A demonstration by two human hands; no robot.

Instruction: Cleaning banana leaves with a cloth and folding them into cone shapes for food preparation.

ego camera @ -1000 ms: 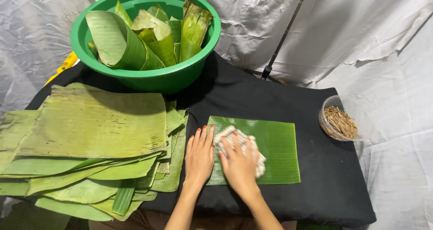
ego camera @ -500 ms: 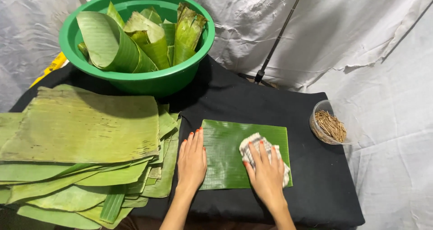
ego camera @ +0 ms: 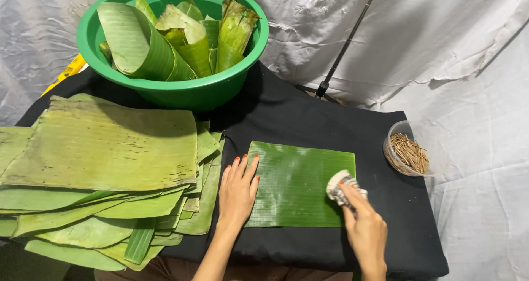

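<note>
A person's right hand (ego camera: 365, 231) grips a small bunched cloth (ego camera: 343, 186), white with faint markings, fingers curled around it and pressing it down onto the right edge of a rectangular piece of banana leaf (ego camera: 295, 182). The left hand (ego camera: 238, 190) lies flat and open, fingers stretched out and holding nothing, its fingertips resting on the left edge of the same leaf piece, pinning it in place. The leaf piece lies flat on a black tablecloth (ego camera: 308, 115), near the front of the table, between the two hands. It looks thin, light and glossy, likely smooth and a little slippery on top, and it probably tears easily along its fine parallel ribs; a flat palm on the surface or a gentle lift along an edge seems the safest way to handle it. The cloth looks soft and easily squeezed. To the left, just beside the left hand, a thick stack of larger cut leaves (ego camera: 104, 165) spreads out, paler and duller. Behind the stack stands a round green plastic basin (ego camera: 182, 91) holding rolled and folded leaves. At the far right of the table sits a small clear container (ego camera: 408, 154) of thin brown sticks. Crumpled white sheeting (ego camera: 441, 49) hangs behind.
</note>
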